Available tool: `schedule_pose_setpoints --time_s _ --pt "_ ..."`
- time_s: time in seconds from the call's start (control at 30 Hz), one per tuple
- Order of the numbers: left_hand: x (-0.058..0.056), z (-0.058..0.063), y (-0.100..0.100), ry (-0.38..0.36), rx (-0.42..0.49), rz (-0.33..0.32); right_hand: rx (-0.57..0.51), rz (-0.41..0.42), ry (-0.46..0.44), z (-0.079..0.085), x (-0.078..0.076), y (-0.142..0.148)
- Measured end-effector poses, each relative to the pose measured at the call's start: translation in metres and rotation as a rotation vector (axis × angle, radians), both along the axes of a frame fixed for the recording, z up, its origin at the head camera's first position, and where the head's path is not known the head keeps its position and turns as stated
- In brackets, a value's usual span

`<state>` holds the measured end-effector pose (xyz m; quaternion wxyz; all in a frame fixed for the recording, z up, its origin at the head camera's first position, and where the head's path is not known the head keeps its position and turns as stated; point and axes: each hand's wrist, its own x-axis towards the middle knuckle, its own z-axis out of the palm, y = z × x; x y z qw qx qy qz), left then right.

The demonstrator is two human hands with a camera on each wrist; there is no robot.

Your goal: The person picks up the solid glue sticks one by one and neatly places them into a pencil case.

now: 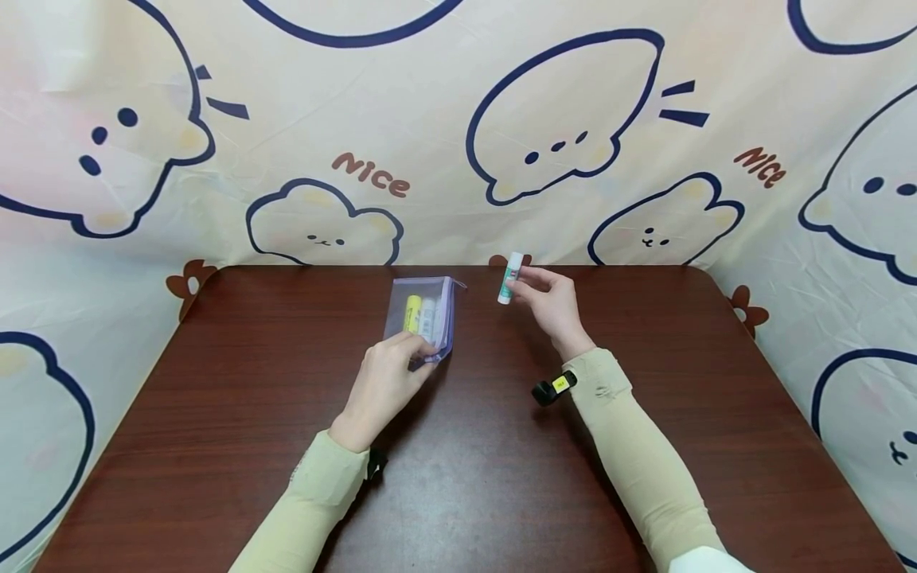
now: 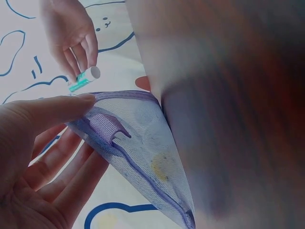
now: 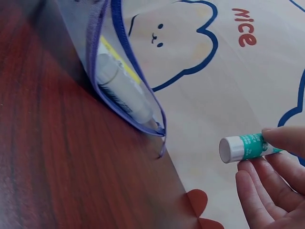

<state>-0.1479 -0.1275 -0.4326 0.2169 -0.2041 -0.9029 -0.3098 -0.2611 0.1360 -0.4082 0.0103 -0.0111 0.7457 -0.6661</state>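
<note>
A purple mesh zipper pouch point(image 1: 396, 306) stands on the table, and my left hand point(image 1: 390, 374) pinches its near top edge. In the right wrist view the pouch point(image 3: 95, 57) gapes along its zipper. Inside lie a yellow tube point(image 1: 412, 313) and a whitish stick point(image 3: 121, 88) with a cap. To the right of the pouch, my right hand point(image 1: 552, 306) holds a green and white glue stick point(image 1: 510, 278) between thumb and fingers, raised and apart from the pouch. The left wrist view shows the glue stick point(image 2: 85, 79) beyond the pouch's edge.
The dark brown wooden table point(image 1: 458, 477) reaches back to a cream cloth point(image 1: 444, 103) printed with cartoon shapes, which also hangs at both sides. A black wrist strap point(image 1: 554, 388) with a yellow label sits at my right cuff.
</note>
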Motion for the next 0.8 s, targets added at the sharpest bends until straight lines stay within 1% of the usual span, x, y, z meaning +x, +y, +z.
schedule_pose_setpoints --time_s 0.1,0.33,0.6,0.8 --pt "0.0 0.0 0.0 0.008 0.003 -0.002 0.015 0.013 -0.004 -0.002 0.001 -0.003" --pt "-0.001 -0.001 0.0 0.013 0.0 0.0 0.02 0.023 0.024 -0.009 0.0 -0.01" --pt "-0.001 -0.001 0.0 0.021 0.007 -0.003 0.026 0.033 0.017 -0.013 0.002 -0.017" --pt "-0.001 -0.002 -0.001 0.002 0.006 0.001 0.013 0.054 0.007 -0.016 0.002 -0.022"
